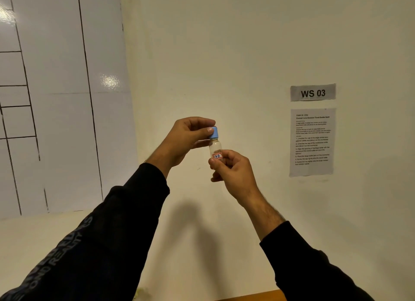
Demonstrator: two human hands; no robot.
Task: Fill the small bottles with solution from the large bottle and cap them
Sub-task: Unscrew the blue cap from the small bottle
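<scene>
I hold a small clear bottle [215,147] upright in the air in front of the wall, at about chest height. A red-edged label reading "7B" sits on its side. My right hand [232,171] grips the bottle's lower part, hiding its base. My left hand [187,137] pinches the blue cap [214,133] that sits on the bottle's neck, thumb and fingers around it. The large bottle and any other small bottles are out of view.
A cream wall fills the view. A "WS 03" sign [312,92] and a printed instruction sheet [312,142] hang at the right. A glossy white board [56,98] with black lines stands at the left. A strip of wooden table edge [253,296] shows at the bottom.
</scene>
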